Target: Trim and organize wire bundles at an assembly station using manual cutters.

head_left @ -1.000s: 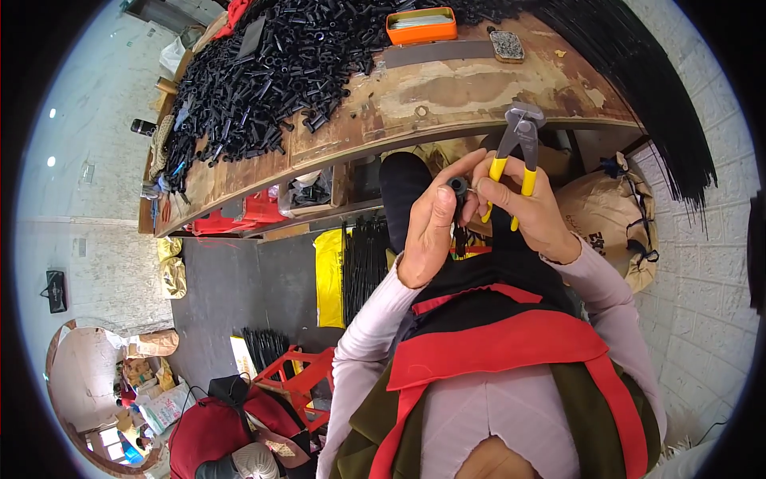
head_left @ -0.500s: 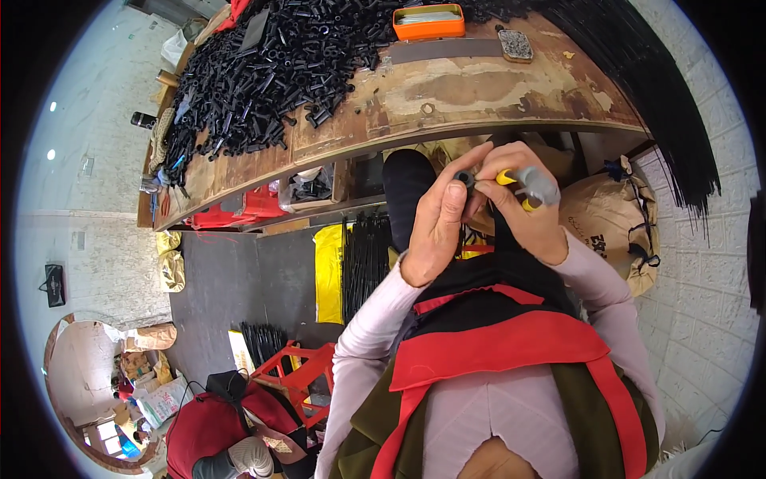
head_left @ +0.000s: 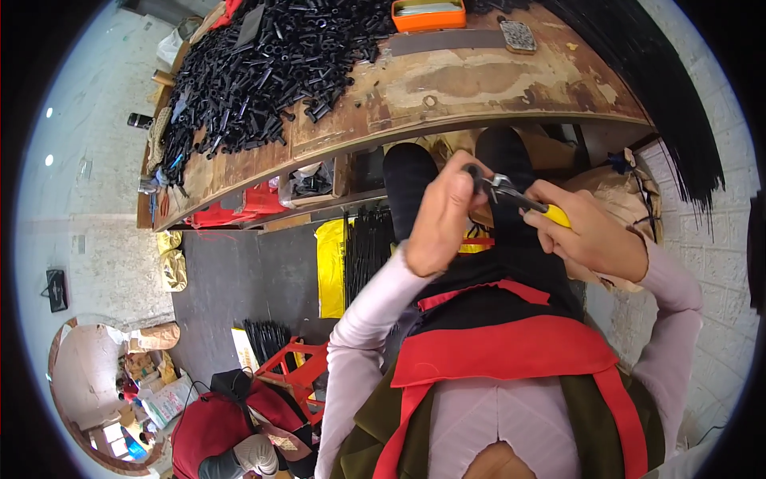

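Observation:
My left hand (head_left: 443, 219) is closed around a short black plastic tube (head_left: 476, 172), held above my lap just off the workbench's near edge. My right hand (head_left: 594, 231) grips yellow-handled pliers (head_left: 515, 195), with their metal jaws toward the left hand. The jaws are at the tube's end; blur and overlap hide whether they touch it. A large heap of similar black tubes (head_left: 263, 88) covers the left part of the wooden workbench (head_left: 463, 84).
An orange tin (head_left: 428, 17) and a speckled block (head_left: 518, 36) stand on the bench. Long black strands (head_left: 654, 88) hang over its right end. Below are a yellow bag (head_left: 329, 271) beside black rods (head_left: 365, 255) and a red stool (head_left: 299, 375). Another person (head_left: 215, 427) is at lower left.
The pliers have swung from pointing up within my right hand to reaching left toward the tube. My right hand has moved right and down; the left still holds the tube.

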`<state>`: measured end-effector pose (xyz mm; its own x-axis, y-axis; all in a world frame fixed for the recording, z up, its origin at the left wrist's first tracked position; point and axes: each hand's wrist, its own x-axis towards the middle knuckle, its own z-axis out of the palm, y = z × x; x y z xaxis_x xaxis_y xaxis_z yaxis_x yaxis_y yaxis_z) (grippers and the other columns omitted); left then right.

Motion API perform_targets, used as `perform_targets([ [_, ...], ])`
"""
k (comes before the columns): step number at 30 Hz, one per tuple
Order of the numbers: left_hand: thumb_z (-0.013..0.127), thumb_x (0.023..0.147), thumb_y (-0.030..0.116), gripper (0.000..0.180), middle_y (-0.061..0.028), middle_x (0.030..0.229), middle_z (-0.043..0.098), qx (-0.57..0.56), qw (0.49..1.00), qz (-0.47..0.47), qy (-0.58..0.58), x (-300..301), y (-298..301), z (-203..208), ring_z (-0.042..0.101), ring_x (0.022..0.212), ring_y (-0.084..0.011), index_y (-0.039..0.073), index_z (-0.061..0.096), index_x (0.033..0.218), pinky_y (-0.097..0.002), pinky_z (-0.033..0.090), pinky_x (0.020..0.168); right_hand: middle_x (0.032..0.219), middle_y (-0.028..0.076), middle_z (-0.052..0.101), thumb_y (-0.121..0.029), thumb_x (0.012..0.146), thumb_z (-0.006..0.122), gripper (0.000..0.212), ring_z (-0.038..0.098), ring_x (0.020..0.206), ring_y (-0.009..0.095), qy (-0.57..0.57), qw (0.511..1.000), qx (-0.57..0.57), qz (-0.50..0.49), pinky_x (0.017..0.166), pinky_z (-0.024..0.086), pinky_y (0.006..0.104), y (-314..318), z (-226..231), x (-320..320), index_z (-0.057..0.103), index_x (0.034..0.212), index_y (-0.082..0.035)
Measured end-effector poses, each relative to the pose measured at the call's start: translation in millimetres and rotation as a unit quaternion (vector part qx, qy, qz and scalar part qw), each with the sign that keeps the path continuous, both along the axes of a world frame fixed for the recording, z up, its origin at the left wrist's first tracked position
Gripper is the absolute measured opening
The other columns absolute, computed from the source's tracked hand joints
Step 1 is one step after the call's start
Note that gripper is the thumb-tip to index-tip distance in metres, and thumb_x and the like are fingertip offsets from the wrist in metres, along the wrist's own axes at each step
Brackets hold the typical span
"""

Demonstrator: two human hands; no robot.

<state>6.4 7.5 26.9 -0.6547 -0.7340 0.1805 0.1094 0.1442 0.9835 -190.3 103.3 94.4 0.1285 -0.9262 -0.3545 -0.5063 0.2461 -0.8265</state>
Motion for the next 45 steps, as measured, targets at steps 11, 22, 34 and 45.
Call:
perform_targets([
  [11, 0.029, 0.103, 0.056, 0.06, 0.0017, 0.071, 0.04, 0.02, 0.996, -0.08, 0.022, 6.0, -7.3, -3.3, 0.033, 0.066, -0.0074, 0.001, 0.052, 0.1, -0.0232, 0.029, 0.06, 0.09, 0.011, 0.069, -0.022, 0.098, 0.053, 0.041, 0.067, 0.081, 0.019, -0.106, 0.993, -0.046, 0.027, 0.075, 0.05, 0.0312, 5.4, -17.9, 0.3, 0.05, 0.134, -0.001],
  [22, 0.029, 0.102, 0.057, 0.06, 0.0005, 0.07, 0.041, -0.014, 0.996, -0.086, 0.018, 5.7, -3.5, -4.6, 0.033, 0.065, -0.0083, 0.001, 0.051, 0.1, -0.0239, 0.029, 0.06, 0.077, 0.005, 0.063, -0.021, 0.101, 0.048, 0.033, 0.062, 0.07, 0.011, -0.049, 0.995, 0.074, 0.051, 0.065, 0.049, 0.0273, 1.5, 19.8, -2.1, 0.05, 0.128, -0.001],
  [34, 0.033, 0.101, 0.057, 0.061, 0.0006, 0.073, 0.048, -0.004, 0.998, -0.064, 0.026, 17.8, -1.5, -11.8, 0.042, 0.066, -0.0076, 0.0, 0.054, 0.108, -0.0229, 0.034, 0.059, 0.076, 0.009, 0.06, -0.023, 0.103, 0.042, 0.042, 0.062, 0.062, 0.013, -0.259, 0.907, 0.318, 0.093, 0.052, 0.048, 0.025, -8.9, 15.5, -7.8, 0.04, 0.138, -0.001],
  [45, 0.032, 0.103, 0.053, 0.057, 0.0008, 0.072, 0.043, -0.048, 0.995, -0.092, 0.009, 8.0, 2.4, -0.5, 0.037, 0.066, -0.0087, -0.001, 0.052, 0.107, -0.0243, 0.033, 0.061, 0.068, 0.007, 0.059, -0.02, 0.099, 0.049, 0.04, 0.057, 0.056, 0.013, 0.052, 0.985, 0.134, 0.092, 0.054, 0.044, 0.029, -5.6, 46.2, -11.1, 0.046, 0.136, -0.004],
])
